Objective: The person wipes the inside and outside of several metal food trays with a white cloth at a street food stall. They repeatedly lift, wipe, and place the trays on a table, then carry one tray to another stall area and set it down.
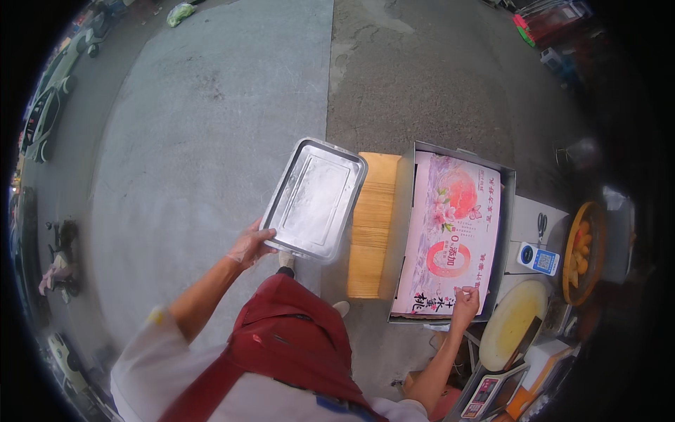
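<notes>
My left hand (250, 245), in what looks like a thin clear glove, grips the lower left corner of a shallow rectangular metal tray (316, 198). The tray is tilted, and no food shows in it. My right hand (466, 304) is at the lower right of a pink printed cardboard sheet (440, 211), with its fingers curled; whether they pinch the sheet is unclear. That sheet, bearing flower and peach pictures and writing, lies in a metal-walled box (403, 232) and hides what is beneath it.
A wooden board (373, 227) adjoins the box. To the right are scissors (542, 227), a printed-code stand (538, 258), a basket of orange fruit (582, 253), a round cutting board (511, 322) with a knife (523, 342), and a scale (488, 393). Parked vehicles (45, 121) line the far left.
</notes>
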### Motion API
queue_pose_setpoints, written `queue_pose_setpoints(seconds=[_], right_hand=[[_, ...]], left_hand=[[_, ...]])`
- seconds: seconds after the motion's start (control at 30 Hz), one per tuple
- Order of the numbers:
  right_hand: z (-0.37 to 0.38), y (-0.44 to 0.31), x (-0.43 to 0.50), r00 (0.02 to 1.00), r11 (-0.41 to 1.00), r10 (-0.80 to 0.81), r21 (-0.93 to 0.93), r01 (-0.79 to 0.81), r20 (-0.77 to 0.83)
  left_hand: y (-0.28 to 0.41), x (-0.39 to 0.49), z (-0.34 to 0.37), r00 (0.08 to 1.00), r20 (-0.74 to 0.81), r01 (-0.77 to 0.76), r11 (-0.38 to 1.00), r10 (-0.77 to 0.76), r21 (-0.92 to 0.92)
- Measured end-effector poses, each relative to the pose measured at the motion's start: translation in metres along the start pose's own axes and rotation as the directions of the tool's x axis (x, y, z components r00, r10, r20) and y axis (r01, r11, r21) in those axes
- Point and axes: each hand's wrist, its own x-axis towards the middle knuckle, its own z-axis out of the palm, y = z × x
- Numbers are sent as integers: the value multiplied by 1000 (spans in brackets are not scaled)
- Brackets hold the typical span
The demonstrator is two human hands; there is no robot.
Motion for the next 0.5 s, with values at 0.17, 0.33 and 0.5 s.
queue_pose_setpoints(seconds=[0.17, 0.33, 0.5], right_hand=[[157, -109, -19, 963, 957, -15, 284, -64, 269], [283, -176, -25, 828, 982, -79, 188, -33, 556], [384, -234, 31, 634, 628, -47, 516, -582, 772]], left_hand=[[47, 42, -25, 982, -184, -60, 988, 34, -142], [65, 93, -15, 974, -213, 23, 971, -76, -239], [117, 178, -8, 951, -309, 4, 999, -15, -36]])
